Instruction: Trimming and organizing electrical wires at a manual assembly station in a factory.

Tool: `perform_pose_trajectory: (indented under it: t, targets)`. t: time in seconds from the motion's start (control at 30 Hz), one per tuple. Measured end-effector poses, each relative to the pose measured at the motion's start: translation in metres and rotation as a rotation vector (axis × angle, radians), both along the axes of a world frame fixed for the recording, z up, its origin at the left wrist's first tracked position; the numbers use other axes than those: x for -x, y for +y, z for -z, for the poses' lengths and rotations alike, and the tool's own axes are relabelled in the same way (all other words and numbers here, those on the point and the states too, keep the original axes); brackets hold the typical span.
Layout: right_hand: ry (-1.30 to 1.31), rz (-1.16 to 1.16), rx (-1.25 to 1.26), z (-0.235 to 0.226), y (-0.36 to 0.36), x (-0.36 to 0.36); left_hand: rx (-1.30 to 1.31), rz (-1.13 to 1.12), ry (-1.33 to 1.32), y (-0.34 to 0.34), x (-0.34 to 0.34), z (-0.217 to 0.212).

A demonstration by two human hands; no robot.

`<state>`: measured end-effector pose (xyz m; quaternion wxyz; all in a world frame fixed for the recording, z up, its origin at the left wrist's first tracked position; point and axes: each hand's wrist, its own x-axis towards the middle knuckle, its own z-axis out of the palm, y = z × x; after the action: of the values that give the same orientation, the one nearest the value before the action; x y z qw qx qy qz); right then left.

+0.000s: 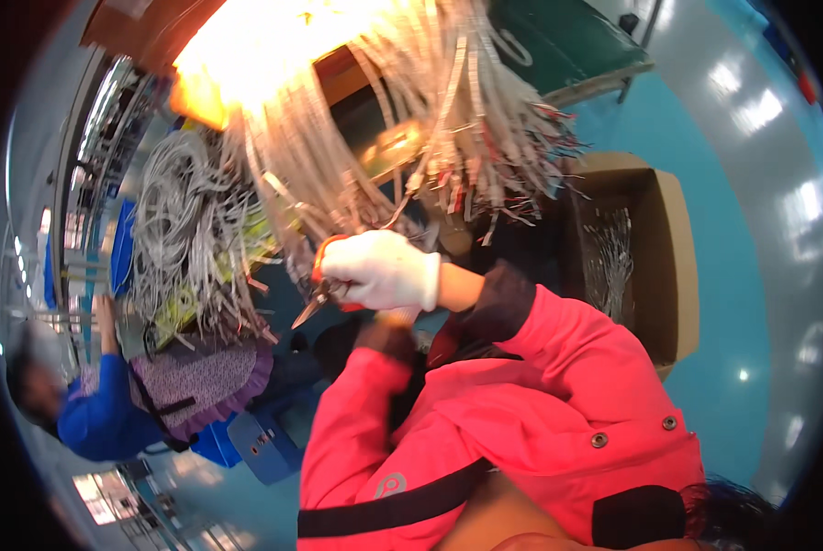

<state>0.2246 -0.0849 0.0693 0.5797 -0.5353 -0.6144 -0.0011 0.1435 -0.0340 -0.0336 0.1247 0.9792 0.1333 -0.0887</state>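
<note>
My right hand (379, 271), in a white glove, is shut on a pair of scissors (308, 310) with orange handles; the short blades point down and left. It sits just under a big hanging bundle of white cable ends (411, 119) whose cut tips fan out around it. My left hand (395, 320) is almost wholly hidden under the right hand, at the end of my pink sleeve, and I cannot tell what it holds.
A second hank of white cables (186, 230) hangs at the left. Beside it sits another person in a blue sleeve (99, 413) and purple apron. A cardboard box (673, 275) with cables stands at the right on the teal floor, and a blue crate (264, 445) lies below.
</note>
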Motion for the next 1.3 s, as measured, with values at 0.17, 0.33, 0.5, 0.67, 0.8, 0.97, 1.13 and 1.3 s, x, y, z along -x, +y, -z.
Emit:
perform_pose_trajectory:
  t: [0.17, 0.33, 0.5, 0.67, 0.8, 0.97, 1.13, 1.3]
  targets:
    - [0.074, -0.102, 0.115, -0.020, -0.013, -0.016, 0.365, 0.067, -0.185, -0.009, -0.020, 0.016]
    - [0.108, -0.260, 0.329, -0.031, -0.011, -0.025, 0.505, -0.043, 0.202, 0.003, 0.069, -0.074]
    - [0.170, -0.448, 0.528, -0.049, -0.006, -0.029, 0.751, -0.461, -0.731, 0.039, 0.137, -0.111]
    - [0.160, -0.557, 0.722, -0.068, 0.011, -0.029, 1.117, -0.118, -0.433, 0.053, 0.105, -0.124]
    - [0.291, -0.553, 0.641, -0.070, 0.003, -0.024, 1.830, -0.143, -0.179, 0.049, 0.099, -0.113]
    - [0.510, -0.542, 0.618, -0.053, -0.004, -0.026, 2.195, 0.050, -0.157, 0.045, 0.103, -0.090]
    - [0.614, -0.001, 0.224, -0.052, -0.036, 0.011, 1.898, -0.289, -0.199, 0.031, 0.092, -0.115]
    - [0.906, -0.297, 0.197, -0.012, -0.114, 0.042, 2.352, -0.201, -0.336, 0.022, 0.068, -0.079]
